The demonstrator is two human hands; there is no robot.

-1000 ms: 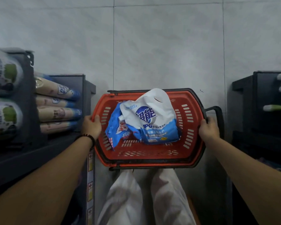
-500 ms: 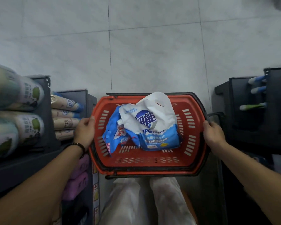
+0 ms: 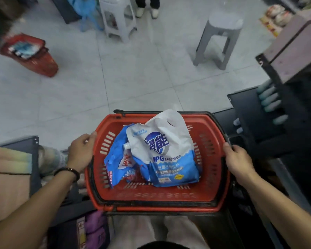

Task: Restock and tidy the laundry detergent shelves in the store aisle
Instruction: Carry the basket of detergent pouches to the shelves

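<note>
The left hand [image 3: 81, 151] and right hand [image 3: 238, 162] grip opposite side rims of the red basket [image 3: 169, 203], fingers [image 3: 90, 139] curled over them, with the white detergent pouch [image 3: 165, 151] lying inside between them, long axis pointing away, nearer the right.

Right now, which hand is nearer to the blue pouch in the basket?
Left. The left hand grips the basket rim beside the blue pouch; the right hand grips the opposite rim, past the white pouch.
</note>
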